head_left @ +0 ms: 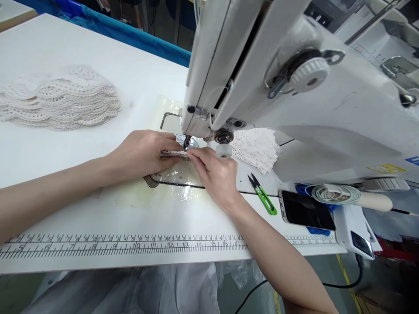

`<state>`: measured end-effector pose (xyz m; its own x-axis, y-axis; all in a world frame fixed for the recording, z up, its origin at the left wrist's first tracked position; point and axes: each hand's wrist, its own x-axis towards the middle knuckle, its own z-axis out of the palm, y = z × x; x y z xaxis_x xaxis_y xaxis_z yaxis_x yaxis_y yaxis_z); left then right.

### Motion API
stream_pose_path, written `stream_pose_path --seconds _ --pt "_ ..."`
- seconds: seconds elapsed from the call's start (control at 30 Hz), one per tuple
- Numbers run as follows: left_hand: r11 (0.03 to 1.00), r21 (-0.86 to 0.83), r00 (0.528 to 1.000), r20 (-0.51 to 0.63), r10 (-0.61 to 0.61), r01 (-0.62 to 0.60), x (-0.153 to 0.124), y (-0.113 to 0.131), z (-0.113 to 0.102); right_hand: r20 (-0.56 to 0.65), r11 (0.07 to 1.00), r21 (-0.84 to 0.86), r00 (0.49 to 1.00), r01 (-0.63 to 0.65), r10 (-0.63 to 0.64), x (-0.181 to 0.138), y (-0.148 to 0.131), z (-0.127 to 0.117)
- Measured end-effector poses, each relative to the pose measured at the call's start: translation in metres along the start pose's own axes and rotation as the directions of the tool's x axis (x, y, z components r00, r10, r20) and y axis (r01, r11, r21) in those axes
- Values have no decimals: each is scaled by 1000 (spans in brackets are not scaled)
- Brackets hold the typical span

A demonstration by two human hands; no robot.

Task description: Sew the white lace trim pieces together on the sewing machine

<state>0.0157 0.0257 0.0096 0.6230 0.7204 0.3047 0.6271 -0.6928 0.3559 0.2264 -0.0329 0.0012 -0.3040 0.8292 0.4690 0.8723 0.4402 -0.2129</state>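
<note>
A narrow folded piece of whitish eyelet lace (172,153) lies edge-on between my hands, just in front of the presser foot (187,142) of a white sewing machine (252,83). My left hand (144,152) is closed round most of the lace, its fingers on the near side of the foot. With thumb and forefinger, my right hand (218,174) pinches the lace's right end. The fingers hide part of the metal plate (178,176) below, and whether the lace touches the foot I cannot tell.
A layered stack of lace (65,102) lies at left, another lace pile (257,148) behind the needle area. Right of my hand are green thread snips (264,196), a phone (306,210) and a cord coil (335,194). A printed ruler (137,245) runs along the table's front edge.
</note>
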Motion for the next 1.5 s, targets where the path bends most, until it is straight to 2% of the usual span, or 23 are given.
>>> stream_pose_path --seconds 0.1,0.3,0.43,0.6,0.7,0.8,0.87,0.97,1.03,1.23,1.5 --pt "998 66 1000 8 -12 11 -2 2 5 -26 1000 6 1000 12 -12 0 0 1" --pt "990 140 999 -49 -2 9 -5 3 10 -19 1000 28 1000 2 -2 1 -1 2" --pt "995 100 999 -51 -11 16 -5 5 8 8 1000 20 1000 -8 8 1 -1 1" --pt "1000 -9 998 58 3 -2 -1 4 -1 -28 1000 17 1000 4 -3 0 0 4" --pt "998 -48 996 82 36 -32 1 0 -5 -51 1000 21 999 15 -14 0 0 4" --pt "992 -24 991 45 125 -124 -1 -3 -7 -19 1000 24 1000 15 -15 0 -1 2" --pt "968 73 971 -4 241 -240 -6 -3 -6 14 999 28 999 30 -30 -1 -2 0" --pt "851 335 895 -48 443 -403 -15 5 -6 30 993 4 993 118 -118 -4 -4 -5" --pt "774 462 857 -54 512 -433 -20 12 -6 10 980 -50 982 191 -190 -6 -6 -7" --pt "757 535 871 -78 486 -375 -31 23 -4 -94 939 -190 946 288 -309 -10 -8 -8" --pt "809 474 894 -93 439 -348 -35 20 1 -74 931 -224 948 287 -310 -11 -8 -8"
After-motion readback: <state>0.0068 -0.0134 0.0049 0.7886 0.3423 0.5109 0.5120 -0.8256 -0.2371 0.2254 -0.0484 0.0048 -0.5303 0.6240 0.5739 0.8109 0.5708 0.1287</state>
